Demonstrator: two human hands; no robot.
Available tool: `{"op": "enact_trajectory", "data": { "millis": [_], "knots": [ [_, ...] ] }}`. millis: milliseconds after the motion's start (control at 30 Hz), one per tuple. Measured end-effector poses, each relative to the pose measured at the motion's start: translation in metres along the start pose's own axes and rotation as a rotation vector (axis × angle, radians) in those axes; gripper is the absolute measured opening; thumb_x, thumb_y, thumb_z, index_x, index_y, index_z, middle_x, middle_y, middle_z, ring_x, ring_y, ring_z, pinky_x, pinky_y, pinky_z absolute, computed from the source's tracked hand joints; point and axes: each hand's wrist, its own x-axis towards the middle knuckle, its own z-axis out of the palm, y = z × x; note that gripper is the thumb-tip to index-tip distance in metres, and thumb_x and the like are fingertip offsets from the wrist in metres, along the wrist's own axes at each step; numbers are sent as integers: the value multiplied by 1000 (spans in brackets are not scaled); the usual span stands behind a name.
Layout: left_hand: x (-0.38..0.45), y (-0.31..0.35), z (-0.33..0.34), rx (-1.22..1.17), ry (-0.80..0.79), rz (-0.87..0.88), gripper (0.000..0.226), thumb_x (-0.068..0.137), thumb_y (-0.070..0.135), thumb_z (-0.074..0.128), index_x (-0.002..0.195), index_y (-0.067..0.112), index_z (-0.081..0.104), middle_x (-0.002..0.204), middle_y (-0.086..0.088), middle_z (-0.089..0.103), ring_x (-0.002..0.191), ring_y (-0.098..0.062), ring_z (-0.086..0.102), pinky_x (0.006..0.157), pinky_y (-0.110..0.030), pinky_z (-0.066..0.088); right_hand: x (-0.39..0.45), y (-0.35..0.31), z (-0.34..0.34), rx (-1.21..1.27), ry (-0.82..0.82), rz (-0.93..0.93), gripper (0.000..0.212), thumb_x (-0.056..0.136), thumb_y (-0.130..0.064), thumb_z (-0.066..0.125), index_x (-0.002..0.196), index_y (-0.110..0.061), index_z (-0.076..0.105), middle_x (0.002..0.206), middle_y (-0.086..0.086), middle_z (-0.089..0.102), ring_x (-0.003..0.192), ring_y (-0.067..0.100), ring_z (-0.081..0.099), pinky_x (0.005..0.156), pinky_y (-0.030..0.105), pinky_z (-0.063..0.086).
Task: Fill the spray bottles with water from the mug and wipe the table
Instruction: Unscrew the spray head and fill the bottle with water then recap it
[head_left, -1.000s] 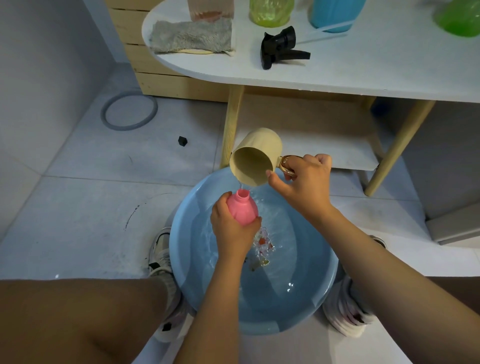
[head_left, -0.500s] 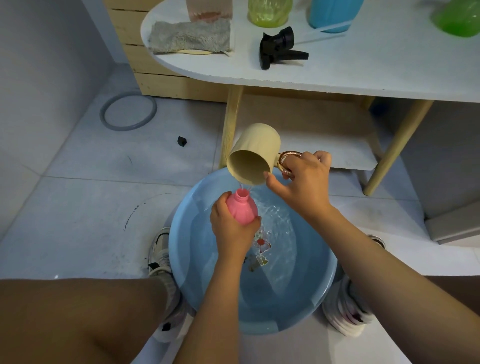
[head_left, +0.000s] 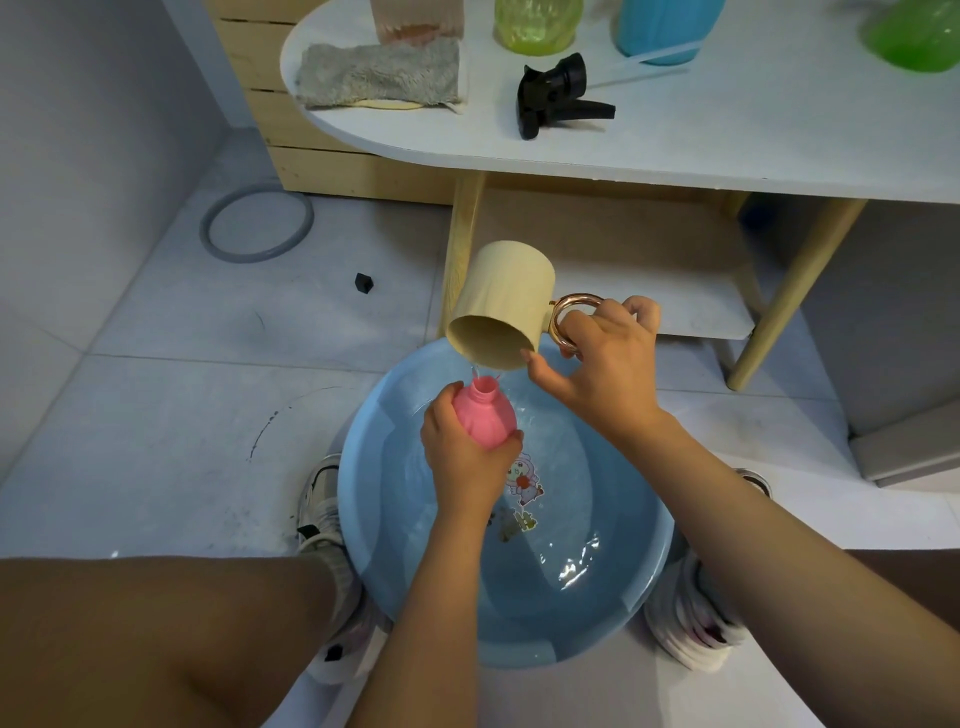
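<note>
Tipped steeper than a moment ago, the beige mug (head_left: 501, 306) now points its mouth down at the pink spray bottle (head_left: 485, 420). Her right hand (head_left: 605, 364) hooks fingers through the copper handle, thumb on the rim. Left hand (head_left: 460, 457) wraps the bottle over the blue basin (head_left: 613, 613); a thin trickle, I think, falls.

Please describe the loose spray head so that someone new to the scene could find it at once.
Start at the white oval-ended table above the blue basin. On its top, in front of the yellow-green bottle and right of the grey fluffy cloth, lies the black plastic trigger spray head. It is the only black thing there, lying on its side, attached to no bottle.
</note>
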Motion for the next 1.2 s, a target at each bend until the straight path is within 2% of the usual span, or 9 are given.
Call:
{"op": "enact_trajectory", "data": {
  "millis": [633, 833, 933, 1033, 1100, 1200],
  "knots": [
    [1, 3, 0, -12, 21, -10, 91, 59, 27, 87, 132, 27, 34, 125, 7, 39, 117, -21, 41, 90, -45, 51, -2, 2, 0, -10, 12, -103, 40, 74, -46, 59, 60, -10, 51, 54, -1, 53, 59, 23, 49, 82, 34, 28],
    [-2, 8, -3, -22, 6, -39, 99, 59, 26, 88, 140, 26, 30, 136, 1, 37, 124, -20, 37, 92, -36, 47, -3, 2, 0, 46, -1, 11, 44, 75, -49, 57, 56, -10, 50, 54, -1, 49, 56, 22, 47, 80, 34, 26],
    [-3, 7, -5, -15, 6, -61, 101, 56, 27, 89, 139, 26, 32, 136, 3, 36, 126, -19, 34, 97, -39, 45, -5, 5, 2, 105, -89, 154, 44, 77, -53, 52, 57, -16, 44, 52, -7, 41, 55, 19, 40, 75, 29, 19],
    [-3, 2, -7, 1, 26, -59, 88, 51, 30, 89, 127, 26, 45, 120, 9, 38, 119, -20, 40, 97, -44, 45, -11, 13, 11, 52, -250, 317, 47, 75, -61, 40, 56, -18, 41, 49, -8, 38, 55, 19, 38, 70, 28, 13],
    [-4, 0, -8, 2, 18, -70, 81, 50, 29, 89, 118, 28, 45, 113, 12, 34, 116, -19, 41, 94, -42, 47, -20, 21, 16, -67, -385, 343, 52, 74, -65, 33, 56, -18, 46, 48, -4, 42, 57, 23, 45, 71, 31, 15],
    [-5, -4, -12, -15, -9, -90, 78, 53, 24, 89, 113, 32, 41, 113, 12, 33, 110, -16, 43, 84, -30, 44, -38, 27, 20, -215, -667, 299, 49, 85, -60, 42, 73, -16, 61, 63, 3, 59, 74, 26, 57, 82, 35, 21]
  ]
}}
